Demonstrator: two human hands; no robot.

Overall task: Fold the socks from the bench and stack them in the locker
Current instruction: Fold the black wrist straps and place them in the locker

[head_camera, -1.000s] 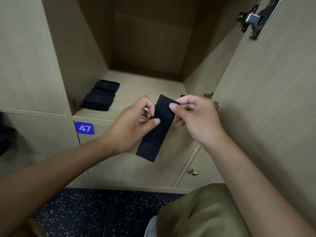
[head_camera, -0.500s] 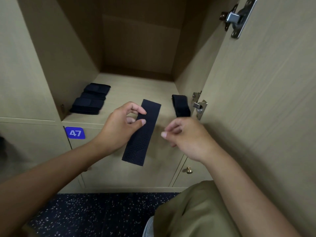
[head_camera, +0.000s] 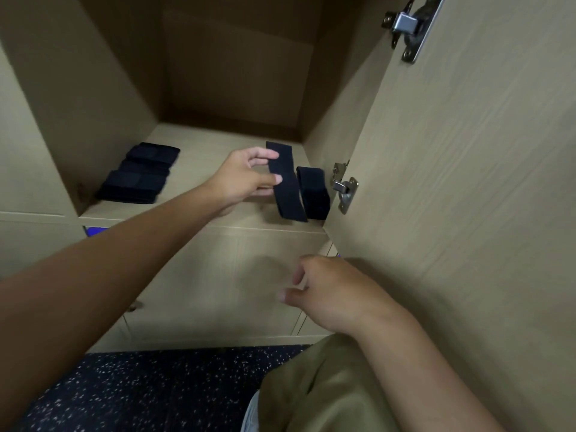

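Both forearms were bare from wrist to the frame edge, with no sleeve showing on either. The left hand [head_camera: 241, 179] wore no glove, ring or watch, and its fingernails were short and unpainted. The right hand [head_camera: 330, 294] was likewise bare, its thumbnail short and plain, with nothing at the wrist. At about five o'clock in the view, olive-khaki fabric [head_camera: 321, 388] covered the person's leg or lap, a smooth woven cloth with soft folds and a rounded crease at its upper edge. Just at its seven o'clock side, a narrow strip of pale grey-white fabric [head_camera: 251, 414] showed beneath the olive cloth.
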